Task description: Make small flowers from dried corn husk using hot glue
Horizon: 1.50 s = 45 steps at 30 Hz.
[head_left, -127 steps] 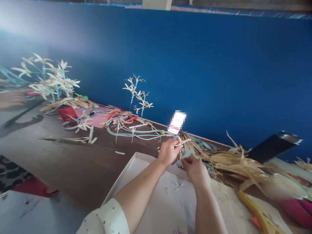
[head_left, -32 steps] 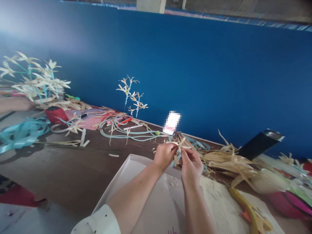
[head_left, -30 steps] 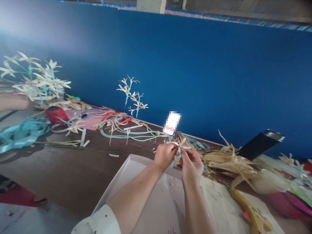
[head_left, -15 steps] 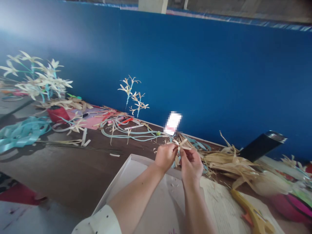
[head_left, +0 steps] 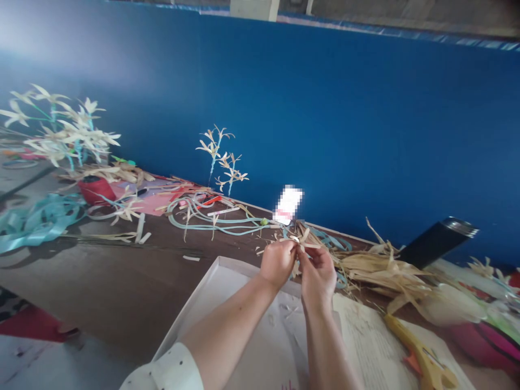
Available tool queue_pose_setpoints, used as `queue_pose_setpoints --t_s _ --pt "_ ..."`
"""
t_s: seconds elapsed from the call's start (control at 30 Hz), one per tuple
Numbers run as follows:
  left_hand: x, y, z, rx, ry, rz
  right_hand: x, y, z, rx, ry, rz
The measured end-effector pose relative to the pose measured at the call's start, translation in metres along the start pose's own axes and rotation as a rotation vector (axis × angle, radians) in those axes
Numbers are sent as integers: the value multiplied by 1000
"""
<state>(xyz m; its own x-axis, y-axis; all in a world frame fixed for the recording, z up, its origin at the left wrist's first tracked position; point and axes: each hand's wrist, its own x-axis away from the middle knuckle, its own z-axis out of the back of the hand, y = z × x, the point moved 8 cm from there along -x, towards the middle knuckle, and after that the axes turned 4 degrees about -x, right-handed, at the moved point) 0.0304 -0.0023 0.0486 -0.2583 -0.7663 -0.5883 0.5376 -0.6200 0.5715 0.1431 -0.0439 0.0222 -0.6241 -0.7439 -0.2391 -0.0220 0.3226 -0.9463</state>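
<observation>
In the head view, my left hand and my right hand meet above the far end of a white shallow box lid. Both are closed, pinching a small cream flower made of dried husk strips between the fingertips. Its narrow petals fan out past the fingers; its base is hidden by them. Dried corn husks lie just right of my right hand. Small scraps are scattered in the lid.
A yellow glue gun lies on printed paper at the right, near a black bottle. At the left are turquoise ribbon, a red thread spool and finished husk flowers. A blurred bright phone-like panel stands against the blue wall.
The flower's petals have turned slightly between my fingertips and spread a little more. Both hands have shifted only slightly and keep their pinch.
</observation>
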Motion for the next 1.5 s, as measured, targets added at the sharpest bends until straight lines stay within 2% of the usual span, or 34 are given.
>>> queue_pose_setpoints --t_s 0.43,0.73,1.07,1.23,1.33,1.5 --pt "2 4 -7 -3 -32 -36 -8 2 7 2 1 5" --pt "1 17 -10 197 -76 -105 -19 9 17 9 1 47" --pt "1 28 -7 272 -111 -133 -19 -6 23 271 21 180" --pt "1 19 -6 226 -52 -67 -17 -18 26 302 45 212" --pt "-1 14 -3 331 -48 -3 -18 -19 29 351 49 213" --pt "-3 8 -6 528 -119 110 -19 -16 30 379 49 204"
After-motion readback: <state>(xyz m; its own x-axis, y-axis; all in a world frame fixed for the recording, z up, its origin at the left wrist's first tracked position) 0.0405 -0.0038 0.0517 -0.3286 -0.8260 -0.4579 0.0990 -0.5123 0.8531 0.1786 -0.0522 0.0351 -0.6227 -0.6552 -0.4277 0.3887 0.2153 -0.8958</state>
